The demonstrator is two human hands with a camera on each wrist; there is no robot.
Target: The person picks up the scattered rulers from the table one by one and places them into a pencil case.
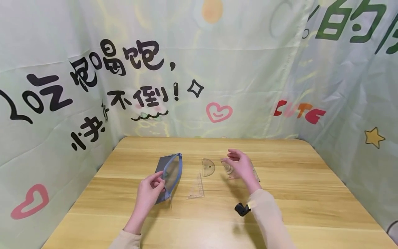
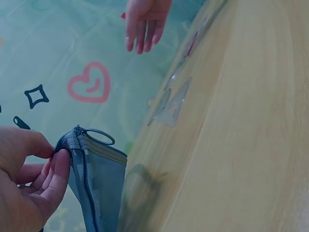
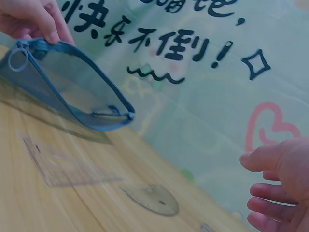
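Note:
My left hand (image 1: 151,189) pinches the rim of a blue zipper pouch (image 1: 161,165) with thumb and fingers. The pouch is tilted, its mouth gaping to the right, and a ring-shaped zipper pull (image 3: 19,60) hangs at the near end. My right hand (image 1: 242,167) hovers over the clear drawing tools at the right, holding nothing, with fingers relaxed and apart (image 3: 285,179). Between the hands lie a clear half-round protractor (image 1: 208,167) and a clear set square (image 1: 199,190). Further clear pieces are partly hidden under the right hand, one with a straight edge (image 1: 256,174).
The wooden table (image 1: 311,207) has rounded far corners. Printed cloth (image 1: 248,76) hangs behind it and along both sides. A small black device (image 1: 242,209) sits on the right wrist, above the table.

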